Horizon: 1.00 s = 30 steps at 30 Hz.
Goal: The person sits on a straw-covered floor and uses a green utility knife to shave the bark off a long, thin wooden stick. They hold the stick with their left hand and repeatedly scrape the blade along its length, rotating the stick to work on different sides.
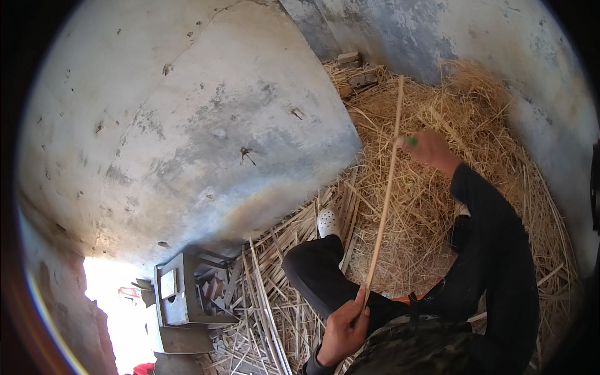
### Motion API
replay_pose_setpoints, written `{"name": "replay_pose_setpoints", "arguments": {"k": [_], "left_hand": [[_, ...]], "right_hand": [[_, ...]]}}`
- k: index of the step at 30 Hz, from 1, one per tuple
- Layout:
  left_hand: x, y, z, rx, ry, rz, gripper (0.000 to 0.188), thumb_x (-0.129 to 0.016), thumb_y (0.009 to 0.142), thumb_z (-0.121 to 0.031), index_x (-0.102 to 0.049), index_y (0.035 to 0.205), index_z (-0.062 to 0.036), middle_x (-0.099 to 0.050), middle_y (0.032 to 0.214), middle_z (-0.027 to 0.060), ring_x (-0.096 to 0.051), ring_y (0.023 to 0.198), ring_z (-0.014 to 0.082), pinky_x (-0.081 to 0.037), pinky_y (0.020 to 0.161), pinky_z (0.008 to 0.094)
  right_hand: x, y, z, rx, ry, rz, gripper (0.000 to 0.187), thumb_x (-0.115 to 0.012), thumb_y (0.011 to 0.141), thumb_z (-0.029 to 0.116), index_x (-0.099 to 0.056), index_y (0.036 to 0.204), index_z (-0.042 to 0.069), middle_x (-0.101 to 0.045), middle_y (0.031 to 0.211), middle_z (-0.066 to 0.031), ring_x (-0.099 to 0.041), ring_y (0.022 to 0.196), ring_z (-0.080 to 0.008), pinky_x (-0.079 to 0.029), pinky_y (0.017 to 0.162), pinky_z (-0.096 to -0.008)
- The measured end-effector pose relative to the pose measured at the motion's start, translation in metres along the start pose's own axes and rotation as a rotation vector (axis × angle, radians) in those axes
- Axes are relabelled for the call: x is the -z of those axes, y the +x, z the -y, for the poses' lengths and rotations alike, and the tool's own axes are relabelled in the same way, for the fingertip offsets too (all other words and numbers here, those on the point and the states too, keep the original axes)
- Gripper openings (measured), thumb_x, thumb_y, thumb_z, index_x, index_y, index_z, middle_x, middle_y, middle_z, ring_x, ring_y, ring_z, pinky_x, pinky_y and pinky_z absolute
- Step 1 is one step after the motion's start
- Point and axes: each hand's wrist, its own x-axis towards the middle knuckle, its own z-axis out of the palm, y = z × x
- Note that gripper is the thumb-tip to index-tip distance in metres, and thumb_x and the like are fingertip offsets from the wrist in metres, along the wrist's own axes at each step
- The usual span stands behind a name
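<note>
Stick (pixel 386 206) between both hands, long axis running away from the person's lap, far end slightly right, over the straw (pixel 431 212). Left hand (pixel 345 328) nearer the body, closed on its near end. Right hand (pixel 431 150) farther out, just right of the upper part, fingers curled round a small green thing (pixel 410 142); blurred, can't tell what. Far tip sticks out beyond.

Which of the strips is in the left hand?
The long tan strip, running from the left hand past the right hand; the other strips lie unheld.
</note>
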Motion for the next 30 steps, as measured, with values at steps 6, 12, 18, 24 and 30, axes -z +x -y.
{"name": "replay_pose_setpoints", "arguments": {"k": [6, 12, 18, 24, 30], "left_hand": [[-0.014, -0.014, -0.01, 0.105, 0.0, 0.15, 0.037, -0.057, 0.091, -0.009, -0.053, 0.126, 0.0009, -0.044, 0.073, 0.0119, -0.045, 0.066, 0.0148, -0.04, 0.059, 0.0314], [-0.008, -0.035, -0.011, 0.249, -0.155, 0.164, 0.039, -0.054, 0.097, -0.018, -0.052, 0.131, -0.0011, -0.051, 0.075, 0.0016, -0.044, 0.066, 0.013, -0.039, 0.059, 0.029], [-0.017, 0.018, 0.02, 0.548, -0.764, -0.007, 0.043, -0.05, 0.097, -0.007, -0.044, 0.139, -0.0018, -0.054, 0.077, 0.0001, -0.047, 0.054, 0.0054, -0.036, 0.049, 0.0175], [-0.017, 0.044, 0.01, 0.403, -0.795, -0.026, 0.046, -0.052, 0.095, -0.005, -0.043, 0.139, -0.0029, -0.05, 0.071, -0.0015, -0.042, 0.052, 0.0036, -0.033, 0.045, 0.018], [-0.015, 0.039, 0.003, 0.288, -0.368, -0.095, 0.047, -0.057, 0.094, -0.011, -0.046, 0.139, -0.0039, -0.048, 0.068, -0.0074, -0.04, 0.056, 0.0002, -0.033, 0.049, 0.0166]], "right_hand": [[0.015, 0.037, -0.125, -0.149, -0.161, -0.257, 0.07, -0.041, 0.09, 0.068, -0.048, 0.053, 0.009, -0.029, 0.05, -0.0001, -0.033, 0.045, -0.0157, -0.027, 0.044, -0.0393], [0.021, -0.003, -0.255, -0.851, 0.197, -0.262, 0.073, -0.035, 0.09, 0.071, -0.05, 0.057, 0.008, -0.031, 0.05, -0.0023, -0.032, 0.047, -0.017, -0.029, 0.05, -0.0388], [0.044, -0.001, -0.106, -0.303, -0.055, 0.1, 0.074, -0.035, 0.087, 0.076, -0.034, 0.05, 0.012, -0.023, 0.049, 0.0016, -0.017, 0.042, -0.013, -0.017, 0.043, -0.033], [0.029, -0.108, 0.084, 0.454, 0.188, 0.307, 0.078, -0.042, 0.076, 0.084, -0.061, 0.06, 0.01, -0.042, 0.043, -0.0024, -0.046, 0.04, -0.0182, -0.038, 0.042, -0.041], [0.003, -0.079, 0.081, 0.308, 0.184, 0.168, 0.08, -0.045, 0.071, 0.087, -0.056, 0.05, 0.01, -0.034, 0.038, -0.002, -0.038, 0.033, -0.0187, -0.03, 0.036, -0.0372]]}}
